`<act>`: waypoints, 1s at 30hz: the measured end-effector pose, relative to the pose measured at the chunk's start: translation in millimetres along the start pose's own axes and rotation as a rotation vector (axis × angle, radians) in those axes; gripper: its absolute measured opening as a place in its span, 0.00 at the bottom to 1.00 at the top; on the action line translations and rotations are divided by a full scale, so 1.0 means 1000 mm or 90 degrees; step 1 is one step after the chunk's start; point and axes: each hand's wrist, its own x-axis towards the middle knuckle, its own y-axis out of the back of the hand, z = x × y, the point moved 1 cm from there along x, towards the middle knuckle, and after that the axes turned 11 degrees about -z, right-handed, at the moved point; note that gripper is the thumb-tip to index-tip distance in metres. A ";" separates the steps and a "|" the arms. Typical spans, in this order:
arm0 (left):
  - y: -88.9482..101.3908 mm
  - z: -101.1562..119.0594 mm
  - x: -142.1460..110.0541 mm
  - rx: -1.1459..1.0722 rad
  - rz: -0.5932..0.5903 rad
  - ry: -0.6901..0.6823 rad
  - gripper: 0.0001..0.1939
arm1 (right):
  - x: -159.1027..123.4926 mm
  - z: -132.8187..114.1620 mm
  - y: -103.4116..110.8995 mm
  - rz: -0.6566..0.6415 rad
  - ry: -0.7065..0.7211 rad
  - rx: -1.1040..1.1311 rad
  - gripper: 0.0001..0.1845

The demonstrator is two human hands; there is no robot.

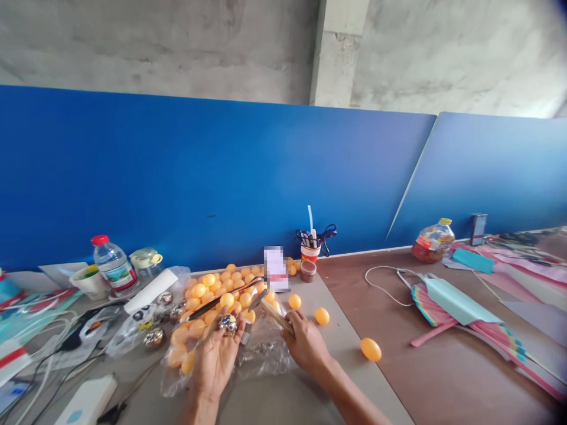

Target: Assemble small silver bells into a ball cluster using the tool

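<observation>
My left hand (217, 360) is turned palm up, its fingers cupped around a shiny silver ball (228, 323). In my right hand (305, 339) is the wooden handle of what looks like a small hammer (277, 314), its grey metal head close above the ball. Whether the head touches the ball I cannot tell. Behind both hands lies a heap of orange balls (208, 280), partly in a clear plastic bag (266, 354). Other orange balls (322, 316) lie loose to the right. More silver balls (153, 337) sit left of the heap.
At the left stand a red-capped bottle (116, 265), a glass jar (146, 262) and a cup (91, 282), with cables and a white box (88, 401) nearer. A cup of cables (310, 252) stands by the blue partition (248, 177). Rightward are a juice bottle (434, 241) and colourful fabric (460, 301).
</observation>
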 end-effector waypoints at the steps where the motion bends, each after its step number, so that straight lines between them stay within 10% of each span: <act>1: 0.001 -0.001 0.000 0.003 -0.006 0.007 0.23 | 0.000 0.001 -0.001 -0.005 -0.002 -0.012 0.05; 9: -0.001 -0.003 -0.001 0.091 -0.015 -0.015 0.10 | 0.003 0.009 -0.013 0.050 0.028 -0.079 0.11; 13: 0.001 -0.005 -0.002 0.124 -0.023 -0.016 0.10 | -0.008 -0.009 -0.008 0.152 0.235 0.008 0.13; 17: 0.000 -0.005 -0.004 0.126 -0.022 -0.001 0.10 | -0.025 -0.035 -0.019 0.039 0.425 -0.003 0.07; 30: -0.009 -0.007 -0.005 0.179 0.012 -0.009 0.15 | -0.017 -0.038 -0.050 0.016 0.269 -0.068 0.07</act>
